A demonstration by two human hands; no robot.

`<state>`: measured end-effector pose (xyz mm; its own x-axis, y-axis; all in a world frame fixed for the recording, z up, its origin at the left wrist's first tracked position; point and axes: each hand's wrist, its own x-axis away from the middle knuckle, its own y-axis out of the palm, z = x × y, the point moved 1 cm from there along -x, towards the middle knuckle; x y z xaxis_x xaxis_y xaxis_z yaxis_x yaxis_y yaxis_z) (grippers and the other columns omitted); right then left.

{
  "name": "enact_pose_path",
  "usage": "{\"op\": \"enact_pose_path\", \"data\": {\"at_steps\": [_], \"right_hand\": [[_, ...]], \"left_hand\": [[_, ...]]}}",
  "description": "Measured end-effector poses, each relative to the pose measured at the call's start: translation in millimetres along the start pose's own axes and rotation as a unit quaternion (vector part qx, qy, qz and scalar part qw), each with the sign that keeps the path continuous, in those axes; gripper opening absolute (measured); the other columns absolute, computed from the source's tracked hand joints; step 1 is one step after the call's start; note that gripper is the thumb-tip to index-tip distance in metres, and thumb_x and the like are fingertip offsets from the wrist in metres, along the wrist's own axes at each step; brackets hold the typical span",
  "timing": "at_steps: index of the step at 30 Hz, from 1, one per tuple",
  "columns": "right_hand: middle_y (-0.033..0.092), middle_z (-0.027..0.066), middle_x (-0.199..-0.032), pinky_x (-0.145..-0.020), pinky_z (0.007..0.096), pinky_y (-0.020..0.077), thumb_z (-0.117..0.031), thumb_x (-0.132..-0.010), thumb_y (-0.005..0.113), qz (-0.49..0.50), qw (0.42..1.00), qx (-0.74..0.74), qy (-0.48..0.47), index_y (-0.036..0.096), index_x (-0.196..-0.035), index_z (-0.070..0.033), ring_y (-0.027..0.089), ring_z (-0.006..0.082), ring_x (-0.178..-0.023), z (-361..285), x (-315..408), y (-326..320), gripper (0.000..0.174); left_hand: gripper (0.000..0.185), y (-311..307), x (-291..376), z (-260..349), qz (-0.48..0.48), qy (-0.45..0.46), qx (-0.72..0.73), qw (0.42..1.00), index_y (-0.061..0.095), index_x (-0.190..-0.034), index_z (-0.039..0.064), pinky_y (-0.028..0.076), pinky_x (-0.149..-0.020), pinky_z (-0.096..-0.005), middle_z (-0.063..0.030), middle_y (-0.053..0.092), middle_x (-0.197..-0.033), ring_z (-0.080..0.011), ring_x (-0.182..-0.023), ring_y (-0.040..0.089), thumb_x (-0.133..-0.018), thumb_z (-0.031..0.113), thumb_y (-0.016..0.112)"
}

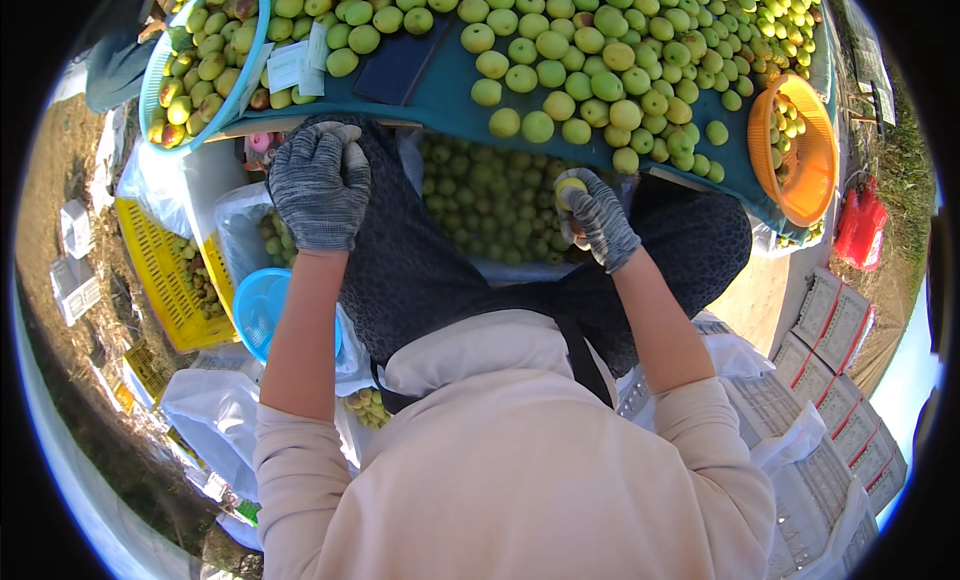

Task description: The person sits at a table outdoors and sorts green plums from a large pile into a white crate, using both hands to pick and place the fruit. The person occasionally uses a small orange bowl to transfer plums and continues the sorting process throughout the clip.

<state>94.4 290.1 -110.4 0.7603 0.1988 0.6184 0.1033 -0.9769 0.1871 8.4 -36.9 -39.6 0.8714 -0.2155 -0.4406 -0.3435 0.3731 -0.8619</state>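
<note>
My right hand [602, 218], in a grey knit glove, grips a yellow-green jujube [571, 190] between thumb and fingers. Below it sits a lined crate of green jujubes [487, 197], set between my knees and partly under the table edge. My left hand [319, 186], gloved alike, is over my left knee by the front edge of the table. Its fingers curl downward, so their tips and anything under them are hidden. Ahead, many loose green jujubes [551, 44] are spread over a dark teal cloth [442, 92]. A dark flat pad [400, 64] lies among them.
At left, a light-blue basket [150, 77] of browner jujubes tilts beside paper slips [292, 64]. An orange basket [814, 156] stands at right. Left of me are a yellow crate [154, 272] and a blue basket [259, 310]. Printed boxes [840, 321] are stacked at right.
</note>
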Motion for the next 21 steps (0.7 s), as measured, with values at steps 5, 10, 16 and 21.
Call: {"op": "enact_pose_path", "data": {"at_steps": [5, 10, 16, 21], "right_hand": [[0.054, 0.0107, -0.086, -0.042, 0.0241, 0.0389, -0.032, -0.087, 0.057, 0.173, 0.876, -0.406, -0.195, 0.051, -0.108, -0.001, 0.055, 0.0199, -0.067, -110, 40, -184, 0.038], [0.059, 0.0173, -0.105, -0.061, 0.0323, 0.0508, -0.025, -0.09, 0.05, 0.319, 0.742, -0.535, -0.247, 0.049, -0.122, 0.002, 0.059, 0.0279, -0.086, -131, 29, -258, 0.042], [0.065, 0.0152, -0.1, -0.063, 0.0324, 0.0535, -0.024, -0.096, 0.049, 0.143, 0.932, -0.294, -0.157, 0.052, -0.121, 0.002, 0.064, 0.0218, -0.077, -43, 12, -87, 0.037], [0.065, 0.0183, -0.109, -0.075, 0.0418, 0.0542, -0.019, -0.092, 0.056, 0.053, 0.886, 0.449, -0.099, 0.055, -0.122, -0.004, 0.066, 0.0306, -0.087, 52, -55, 69, 0.034]], "left_hand": [[0.014, -3, 1, 1, -0.033, -0.01, -0.012, 0.999, 0.07, -0.09, 0.011, 0.05, -0.085, -0.0362, -0.0055, 0.067, -0.093, -0.0244, -0.09, 0.063, -0.076, 0.009, 0.067], [0.01, -4, -1, 2, 0.002, 0.008, -0.017, 1.0, 0.069, -0.084, 0.011, 0.052, -0.075, -0.0382, -0.006, 0.066, -0.087, -0.0255, -0.082, 0.064, -0.074, 0.012, 0.065], [0.013, -2, -1, 0, -0.047, -0.031, 0.0, 0.998, 0.07, -0.089, 0.011, 0.049, -0.086, -0.0366, -0.0052, 0.067, -0.093, -0.0251, -0.09, 0.064, -0.077, 0.009, 0.066], [0.013, -2, 1, 1, -0.036, -0.007, -0.013, 0.999, 0.07, -0.088, 0.012, 0.05, -0.084, -0.0371, -0.0051, 0.067, -0.092, -0.0248, -0.089, 0.064, -0.076, 0.009, 0.067]]}}
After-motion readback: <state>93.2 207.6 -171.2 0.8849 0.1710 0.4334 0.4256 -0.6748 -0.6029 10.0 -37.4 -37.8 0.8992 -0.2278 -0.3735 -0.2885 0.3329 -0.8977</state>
